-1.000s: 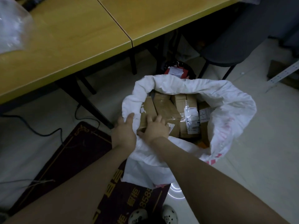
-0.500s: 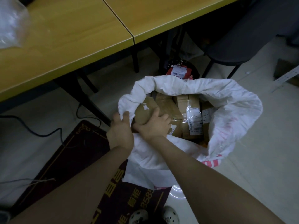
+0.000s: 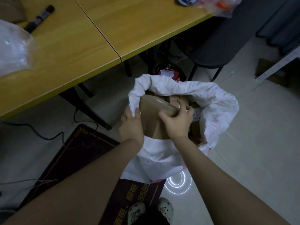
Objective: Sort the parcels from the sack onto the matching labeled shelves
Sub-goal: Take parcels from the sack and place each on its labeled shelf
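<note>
Plausibly slips or snags on the sack point(image 3: 219, 103) rim: grips the parcel point(image 3: 152, 114) with the right hand point(image 3: 177, 122) alone, clamped over its glossy taped top edge, and clutches that rim with the left hand point(image 3: 131, 125). Sits tilted, half out at the sack's near-left; plain brown cardboard, label unseen.

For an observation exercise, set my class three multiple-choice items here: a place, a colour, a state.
1. Where does the sack stand? A on a sofa B on the floor C on a bed
2. What colour is the sack? A white B blue C black
3. What is the right hand doing? A hanging idle B gripping the brown parcel C waving in the air
Answers: B, it rests on the floor tiles; A, its fabric is white; B, fingers curl over the parcel's top edge.
</note>
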